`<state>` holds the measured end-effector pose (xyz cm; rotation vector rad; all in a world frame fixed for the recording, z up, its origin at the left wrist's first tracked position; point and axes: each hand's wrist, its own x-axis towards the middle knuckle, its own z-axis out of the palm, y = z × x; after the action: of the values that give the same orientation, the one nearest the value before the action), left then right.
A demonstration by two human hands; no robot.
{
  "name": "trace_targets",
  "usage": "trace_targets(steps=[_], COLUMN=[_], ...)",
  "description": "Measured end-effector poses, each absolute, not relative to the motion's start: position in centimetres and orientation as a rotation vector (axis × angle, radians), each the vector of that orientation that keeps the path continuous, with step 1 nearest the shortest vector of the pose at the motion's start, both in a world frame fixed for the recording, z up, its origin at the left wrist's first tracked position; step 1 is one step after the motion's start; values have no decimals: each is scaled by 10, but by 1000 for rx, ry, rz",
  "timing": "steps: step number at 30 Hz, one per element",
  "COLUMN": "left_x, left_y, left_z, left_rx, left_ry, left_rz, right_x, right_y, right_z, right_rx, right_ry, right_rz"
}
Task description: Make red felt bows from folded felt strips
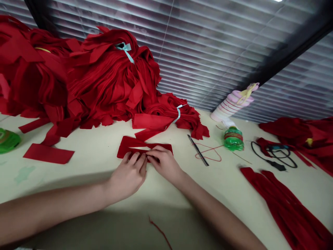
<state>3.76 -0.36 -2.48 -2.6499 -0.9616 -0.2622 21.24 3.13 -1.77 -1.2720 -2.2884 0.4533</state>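
Observation:
A red fabric strip (127, 143) lies bent into a loop on the pale table, a narrow gap of tabletop showing in its middle. On its near edge rests my left hand (131, 172), fingers curled down and pressed together on the cloth. My right hand (164, 162) meets it from the other side, thumb and forefinger pinched at the same edge. Both sets of fingertips nearly touch there. Whatever small part of the cloth sits between them is mostly covered by the fingers.
Bundles of red fabric strips (111, 73) pile up along the window blinds. To the right are a craft knife (198, 150), red thread (212, 152), a green bottle base (233, 139), a thread cone (231, 104), a black cord (275, 163) and more red strips (283, 205). A red piece (49, 153) lies left.

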Motion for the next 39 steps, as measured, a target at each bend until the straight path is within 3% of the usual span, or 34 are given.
trace_targets(steps=[39], left_x=[40], left_y=[-3], left_z=[-20], left_rx=[-2612], left_ry=[-895], left_rz=[-198], right_x=[216], right_y=[46], right_z=[-10], right_rx=[-1349], right_ry=[-2248], right_rz=[684])
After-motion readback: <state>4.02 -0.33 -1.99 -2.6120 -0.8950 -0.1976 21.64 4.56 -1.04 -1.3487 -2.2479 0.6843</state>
